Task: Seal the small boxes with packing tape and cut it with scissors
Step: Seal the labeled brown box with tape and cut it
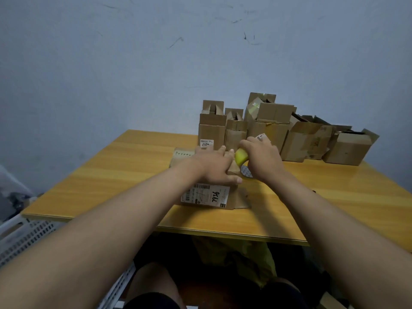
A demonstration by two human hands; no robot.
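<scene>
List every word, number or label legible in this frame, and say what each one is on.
"7956", handwritten, seen sideways, on the white shipping label of the box under the left hand; its barcode and print are too small to read.
"4017", handwritten and partly blurred, on the small label of the tall box behind.
The label past the right hand: unreadable.

left hand (pixel 214 165) flat, fingers spread | right hand (pixel 262 159) curled, gripping

Both forearms are bare with no sleeves in view, the left hand (pixel 214 166) and right hand (pixel 262 160) wear no gloves, and dark shorts (pixel 153 301) cover the thighs above bare knees.
</scene>
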